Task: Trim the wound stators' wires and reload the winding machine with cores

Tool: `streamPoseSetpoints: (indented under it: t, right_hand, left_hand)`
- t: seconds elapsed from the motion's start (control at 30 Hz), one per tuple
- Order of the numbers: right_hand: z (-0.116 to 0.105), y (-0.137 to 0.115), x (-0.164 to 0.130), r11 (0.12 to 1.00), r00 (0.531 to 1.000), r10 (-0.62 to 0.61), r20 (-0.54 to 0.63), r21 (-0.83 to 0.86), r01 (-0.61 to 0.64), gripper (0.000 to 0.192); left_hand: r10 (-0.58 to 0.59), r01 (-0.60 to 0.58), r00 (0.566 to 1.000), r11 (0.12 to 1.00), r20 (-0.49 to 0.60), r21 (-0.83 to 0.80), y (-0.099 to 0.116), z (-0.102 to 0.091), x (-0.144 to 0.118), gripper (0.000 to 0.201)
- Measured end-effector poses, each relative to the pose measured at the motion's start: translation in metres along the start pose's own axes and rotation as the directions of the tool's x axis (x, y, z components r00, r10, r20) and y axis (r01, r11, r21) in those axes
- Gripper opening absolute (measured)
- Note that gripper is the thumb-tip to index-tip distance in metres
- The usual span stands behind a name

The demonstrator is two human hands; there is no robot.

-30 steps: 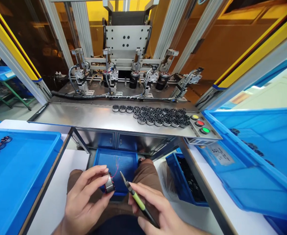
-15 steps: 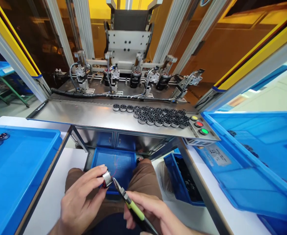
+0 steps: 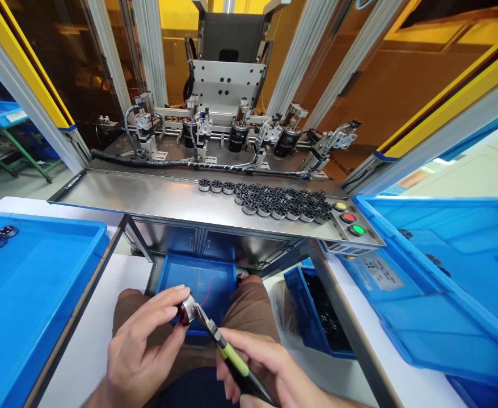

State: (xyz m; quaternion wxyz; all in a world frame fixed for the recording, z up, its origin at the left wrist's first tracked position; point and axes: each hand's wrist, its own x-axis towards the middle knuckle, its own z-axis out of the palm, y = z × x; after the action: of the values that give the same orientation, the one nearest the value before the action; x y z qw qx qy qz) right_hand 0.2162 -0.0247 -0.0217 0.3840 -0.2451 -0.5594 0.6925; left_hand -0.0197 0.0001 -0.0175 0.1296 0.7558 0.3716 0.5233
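Between the thumb and fingertips of my left hand (image 3: 142,337) is a small round motor stator (image 3: 188,310), with a silver metal rim and red windings. A thin red wire (image 3: 209,290) shows just beyond it. My right hand (image 3: 270,360) is wrapped around wire cutters (image 3: 237,358) with green and black handles. Their narrow tips are at the right side of the stator, by the wire. Whether the jaws are closed on the wire is too small to tell. Both hands are above my lap.
A blue tray (image 3: 176,259) lies low between my knees. Several black-and-silver stators (image 3: 278,211) stand on the metal machine ledge (image 3: 138,195), left of the lit buttons (image 3: 348,217). Blue bins flank me: left bin (image 3: 62,222), right bin (image 3: 402,323), lower bin (image 3: 295,283).
The cutter tips have moved closer to the stator, which is turned slightly in my left hand. At the back of the machine, the white plate sits slightly lower. The whole view has shifted a little.
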Motion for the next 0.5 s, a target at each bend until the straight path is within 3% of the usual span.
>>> streamPoseSetpoints:
  t: [0.27, 0.43, 0.5]
  right_hand:
    - [0.002, 0.001, 0.005, 1.000, 1.000, 0.002, -0.006, -0.030, -0.003, 0.077]
    - [0.004, -0.004, 0.011, 0.985, 0.998, 0.065, -0.022, -0.159, -0.068, 0.057]
    - [0.004, -0.005, 0.011, 0.983, 0.992, 0.112, -0.053, -0.138, -0.119, 0.051]
  left_hand:
    - [-0.042, 0.042, 0.999, 0.999, 0.002, -0.017, 0.001, 0.000, -0.004, 0.068]
    - [-0.030, 0.030, 1.000, 1.000, 0.009, 0.009, 0.000, -0.002, -0.003, 0.069]
    - [-0.025, 0.025, 1.000, 0.999, 0.005, 0.025, -0.001, -0.001, -0.003, 0.068]
